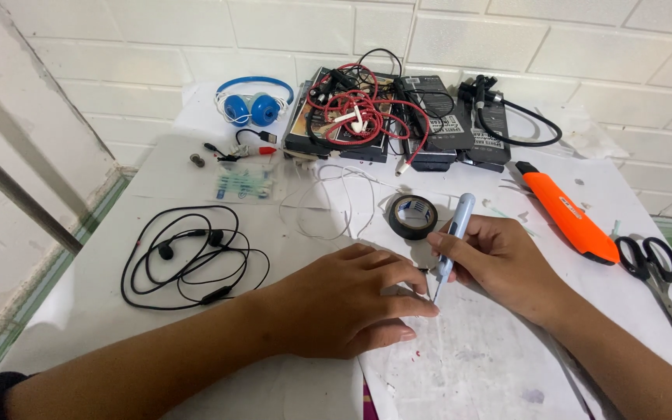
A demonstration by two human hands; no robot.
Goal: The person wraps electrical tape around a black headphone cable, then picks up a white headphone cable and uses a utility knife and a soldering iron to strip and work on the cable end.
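Two hands low over the table: left hand flat, fingers spread, empty; right hand pinching a pale pen-shaped tool.

- Bright, even, diffuse light; soft shadows under left hand and right hand.
- Sharp centre, no glare.
- Wide-angle bending at edges.

At twelve o'clock from my hands, flat black boxes with white labels are lying against the wall; at eleven o'clock, a small clear blister packet, teal-printed, is lying flat.
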